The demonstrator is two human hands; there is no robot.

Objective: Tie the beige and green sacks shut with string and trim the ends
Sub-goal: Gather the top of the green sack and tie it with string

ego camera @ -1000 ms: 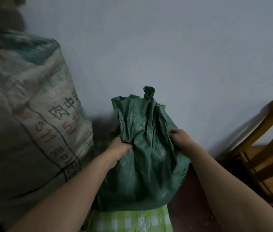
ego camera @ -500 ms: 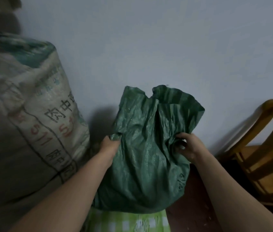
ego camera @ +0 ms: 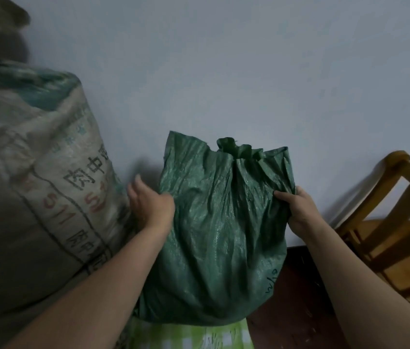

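Against wall (ego camera: 249, 71), green sack (ego camera: 219, 235); R grip (ego camera: 298, 212) pinches right edge; L grip (ego camera: 149, 205) slack at left.

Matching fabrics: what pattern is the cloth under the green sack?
The cloth is green-and-white checked; head view.

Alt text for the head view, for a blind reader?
A person's right hand grips a green sack by its right edge; the left hand is open at its left side. A beige sack stands to the left, a wooden chair to the right.
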